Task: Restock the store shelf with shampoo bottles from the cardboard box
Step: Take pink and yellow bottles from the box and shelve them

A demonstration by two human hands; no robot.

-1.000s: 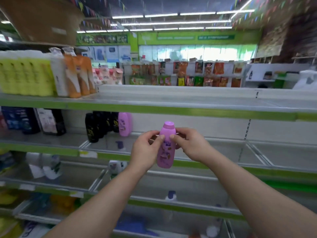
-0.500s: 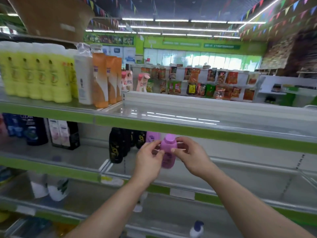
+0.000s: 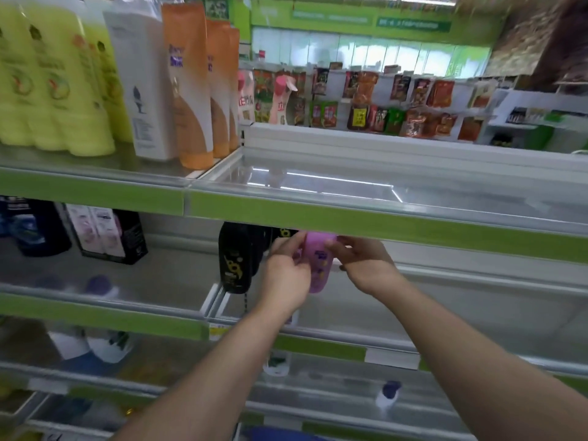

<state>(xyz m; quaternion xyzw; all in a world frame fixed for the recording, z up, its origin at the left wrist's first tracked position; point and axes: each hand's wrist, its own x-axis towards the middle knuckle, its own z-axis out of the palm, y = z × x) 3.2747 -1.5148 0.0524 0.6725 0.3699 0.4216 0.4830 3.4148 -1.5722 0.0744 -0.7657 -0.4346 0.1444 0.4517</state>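
Between the fingertips of both hands, a purple shampoo bottle (image 3: 319, 265) is held upright, just under the green front strip (image 3: 413, 232) of the upper shelf and above the deck of the middle shelf (image 3: 461, 310). The left hand (image 3: 286, 283) is curled against the bottle's near flank, and its fingers (image 3: 284, 248) are pinched in close to the shoulder. The right hand (image 3: 366, 265) is closed on the opposite flank, with its fingertips pressed just below the cap. The cap itself is partly hidden by the strip. Just beyond the left fingers, a row of black bottles (image 3: 236, 262) is ranged on the same shelf. Whether the purple bottle touches them cannot be told through the blur. The cardboard box is not in view.

The bottle is judged to be small and light, since it is carried by fingertip pressure alone. Its walls are taken to be moulded plastic, stiff with a slight give, and breakage is not expected from a short drop. The surface looks smooth and glossy, so some slip under a light pinch is to be reckoned with. A surer hold would be had lower down, round the waist where the body is widest and the label gives some friction. The tapered shoulder and cap are best avoided. It is judged that the base should be set down first, to the right-finger side of the black row, so that the neighbours are not toppled.
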